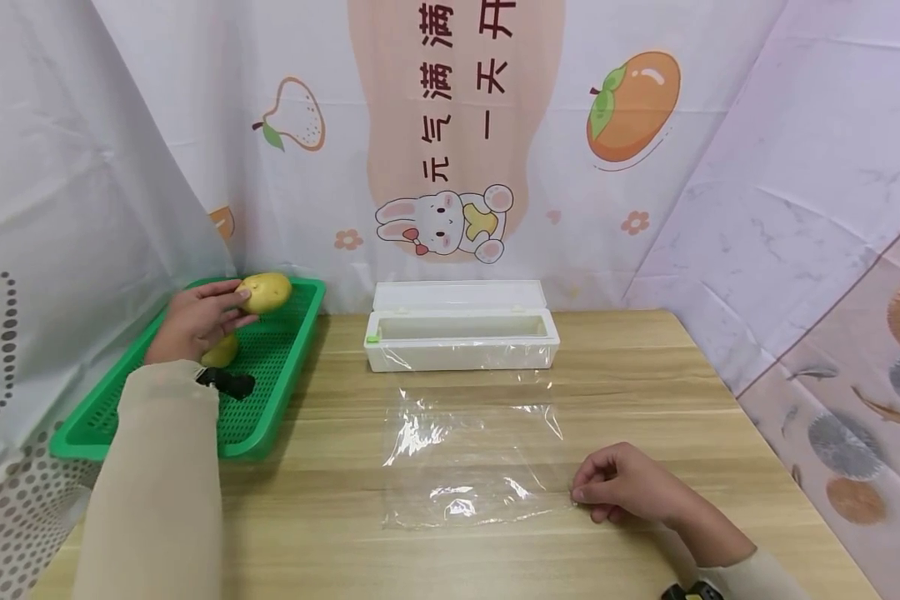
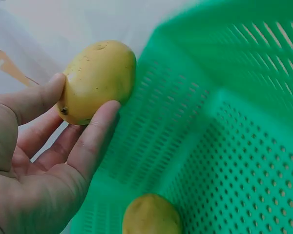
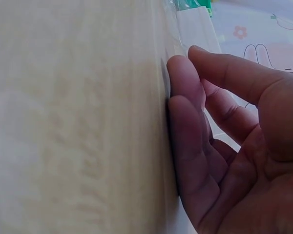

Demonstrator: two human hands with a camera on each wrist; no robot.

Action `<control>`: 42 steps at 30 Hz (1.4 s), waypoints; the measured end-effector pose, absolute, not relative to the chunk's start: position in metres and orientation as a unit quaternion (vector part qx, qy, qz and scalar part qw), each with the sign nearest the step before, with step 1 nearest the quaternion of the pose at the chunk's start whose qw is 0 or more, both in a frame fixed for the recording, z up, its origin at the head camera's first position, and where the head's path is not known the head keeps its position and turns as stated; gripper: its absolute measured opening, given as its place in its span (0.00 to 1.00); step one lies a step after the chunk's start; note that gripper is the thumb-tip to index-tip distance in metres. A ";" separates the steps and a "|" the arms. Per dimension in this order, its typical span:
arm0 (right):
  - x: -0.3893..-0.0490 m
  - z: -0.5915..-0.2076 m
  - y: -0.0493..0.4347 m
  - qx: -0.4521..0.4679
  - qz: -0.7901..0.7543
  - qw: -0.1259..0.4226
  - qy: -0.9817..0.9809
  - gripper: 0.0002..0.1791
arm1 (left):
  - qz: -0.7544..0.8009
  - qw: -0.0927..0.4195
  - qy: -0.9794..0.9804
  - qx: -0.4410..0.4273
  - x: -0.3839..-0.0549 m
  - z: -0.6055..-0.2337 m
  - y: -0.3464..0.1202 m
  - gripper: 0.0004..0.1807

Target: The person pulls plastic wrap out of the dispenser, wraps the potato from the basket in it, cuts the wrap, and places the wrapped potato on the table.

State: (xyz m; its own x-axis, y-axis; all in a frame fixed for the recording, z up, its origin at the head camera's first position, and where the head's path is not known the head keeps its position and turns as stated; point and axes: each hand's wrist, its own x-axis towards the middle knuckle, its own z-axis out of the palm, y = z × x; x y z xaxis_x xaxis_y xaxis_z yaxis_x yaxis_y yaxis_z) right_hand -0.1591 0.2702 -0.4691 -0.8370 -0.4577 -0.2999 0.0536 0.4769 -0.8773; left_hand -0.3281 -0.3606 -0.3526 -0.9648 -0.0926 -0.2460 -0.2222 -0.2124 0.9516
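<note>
The left hand (image 1: 198,317) clamps one potato (image 1: 267,292) between thumb and fingers above one green basket (image 1: 291,383), ten o'clock from one clear plastic sheet (image 1: 468,454). A second potato (image 1: 221,353) lies inside the basket. The right hand (image 1: 624,485) pinches the sheet's four-o'clock corner; one white box (image 1: 461,357) stands at twelve.

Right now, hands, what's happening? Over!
Left hand holds yellow potato or mango by green basket. Right hand at corner of clear wrap. Nothing lies on the wrap.
</note>
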 end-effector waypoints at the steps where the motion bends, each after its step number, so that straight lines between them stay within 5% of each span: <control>1: -0.159 -0.469 0.270 -0.123 -0.497 0.258 0.819 0.11 | 0.780 0.035 0.612 -0.122 -0.328 -0.351 -0.360 0.30; 24: -0.154 -0.467 0.271 -0.126 -0.482 0.254 0.829 0.11 | 0.843 -0.034 0.536 -0.014 -0.313 -0.310 -0.295 0.29; 42: -0.153 -0.468 0.265 -0.133 -0.482 0.241 0.832 0.11 | 0.808 -0.026 0.585 0.060 -0.295 -0.306 -0.245 0.29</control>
State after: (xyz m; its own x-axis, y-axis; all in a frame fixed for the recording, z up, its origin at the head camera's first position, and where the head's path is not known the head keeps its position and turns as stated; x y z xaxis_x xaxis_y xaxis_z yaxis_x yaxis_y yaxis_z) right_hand -0.1531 0.2651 -0.4679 -0.8484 -0.4534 -0.2733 0.0119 0.4998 -0.8661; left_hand -0.2953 -0.2452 -0.3062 -0.9914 0.0279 0.1279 0.1128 -0.3133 0.9429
